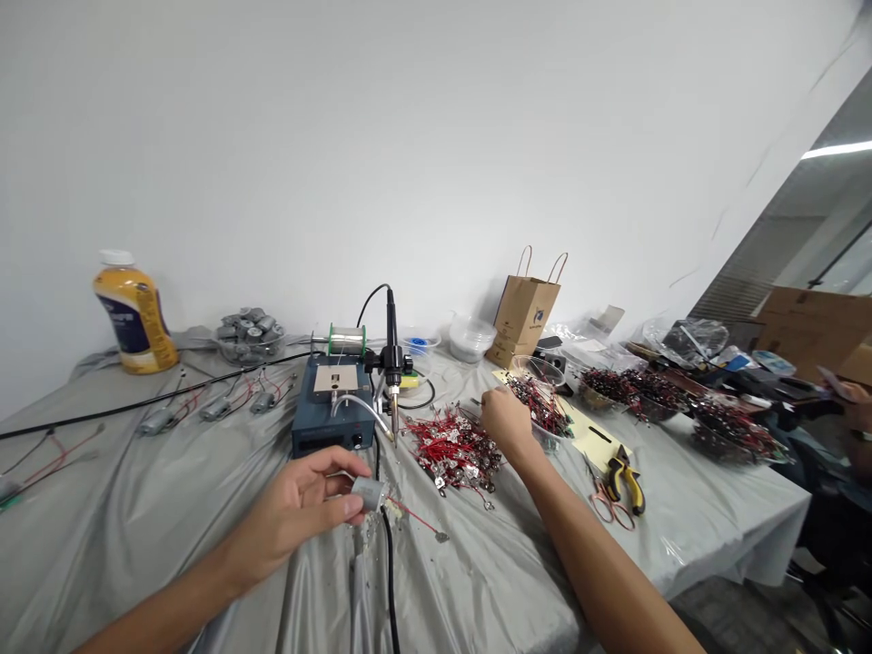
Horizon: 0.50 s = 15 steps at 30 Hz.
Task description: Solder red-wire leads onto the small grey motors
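My left hand (317, 500) grips a small grey electric motor (369, 493) between thumb and fingers, low over the cloth in front of the soldering station. From the motor's right end runs a red wire (415, 516) with a small metal tab at its tip. The soldering iron (393, 363) stands upright in a holder, its tip just above and right of the motor. My right hand (506, 420) is closed, fingers curled, beside the pile of red wires with metal tabs (453, 450) and a clear bowl of red and black wires (545, 409). What its fingertips hold is hidden.
The blue soldering station (327, 436) carries a solder spool (347, 341). Several wired motors (216, 408) and a bowl of motors (250, 334) lie left, near a yellow bottle (133, 313). Right are pliers (623, 481), scissors (603, 500) and a paper bag (523, 318). A person's hand (851, 400) shows far right.
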Available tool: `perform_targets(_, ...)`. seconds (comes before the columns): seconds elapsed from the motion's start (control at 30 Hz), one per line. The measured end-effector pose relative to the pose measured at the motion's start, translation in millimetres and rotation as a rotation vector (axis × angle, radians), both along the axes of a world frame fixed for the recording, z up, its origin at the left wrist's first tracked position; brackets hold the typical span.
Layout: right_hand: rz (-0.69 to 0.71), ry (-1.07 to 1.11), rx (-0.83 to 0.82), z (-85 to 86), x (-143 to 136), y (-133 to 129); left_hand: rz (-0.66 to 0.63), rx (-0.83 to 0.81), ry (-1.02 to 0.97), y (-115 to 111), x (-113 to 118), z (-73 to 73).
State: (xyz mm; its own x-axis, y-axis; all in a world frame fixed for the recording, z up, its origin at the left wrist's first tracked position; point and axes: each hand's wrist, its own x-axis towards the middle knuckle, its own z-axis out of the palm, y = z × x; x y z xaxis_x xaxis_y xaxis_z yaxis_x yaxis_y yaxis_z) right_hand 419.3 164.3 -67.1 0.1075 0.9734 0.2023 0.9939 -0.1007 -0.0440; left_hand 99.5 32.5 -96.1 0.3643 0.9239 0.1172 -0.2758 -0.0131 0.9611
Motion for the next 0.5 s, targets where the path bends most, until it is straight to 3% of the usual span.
perform_targets(0.23, 0.205, 0.438, 0.391, 9.5, 6.7, -4.1, -0.01, -0.02, 0.025, 1.0, -0.7, -1.6)
perform_targets(0.5, 0.323, 0.898, 0.51, 7.9, 4.9, 1.5, -0.037, -0.041, 0.042, -0.9, -1.4, -1.4)
